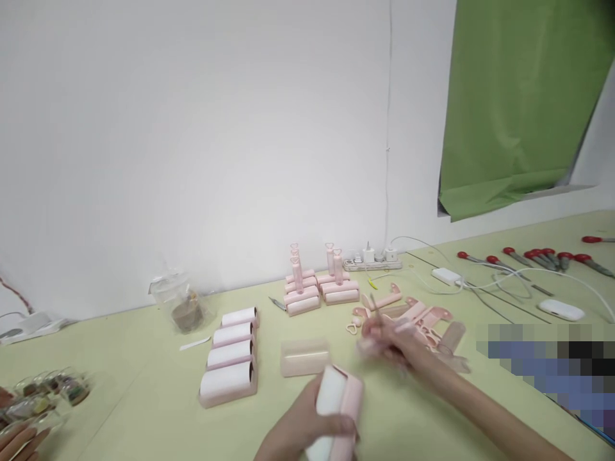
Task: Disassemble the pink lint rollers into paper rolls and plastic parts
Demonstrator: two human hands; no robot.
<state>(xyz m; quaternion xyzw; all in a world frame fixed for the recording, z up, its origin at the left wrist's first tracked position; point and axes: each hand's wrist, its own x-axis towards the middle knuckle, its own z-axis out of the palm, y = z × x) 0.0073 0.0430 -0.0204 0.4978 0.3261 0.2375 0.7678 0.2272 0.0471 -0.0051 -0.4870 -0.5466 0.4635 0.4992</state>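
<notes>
My left hand (307, 419) is wrapped round a lint roller (342, 410) with a white roll and a pink cover, tilted near the front edge of the view. Over to the right, my right hand (389, 342) is smeared by motion beside a pile of loose pink plastic parts (427, 320). Its fingers are closed, and a thin rod and pale pink pieces show about them, but what it grips is unclear. A see-through pink cover (305, 358) lies between the hands. Four-sided heart-shaped pink rings (352, 328) lie near the right fingertips.
Several white rolls in pink holders (228, 381) stand in a row at left. Pink rollers with upright handles (300, 298) stand behind, near a power strip (375, 264). Red-handled tools (538, 256) and cables lie right. Another person's hand (22, 442) is far left.
</notes>
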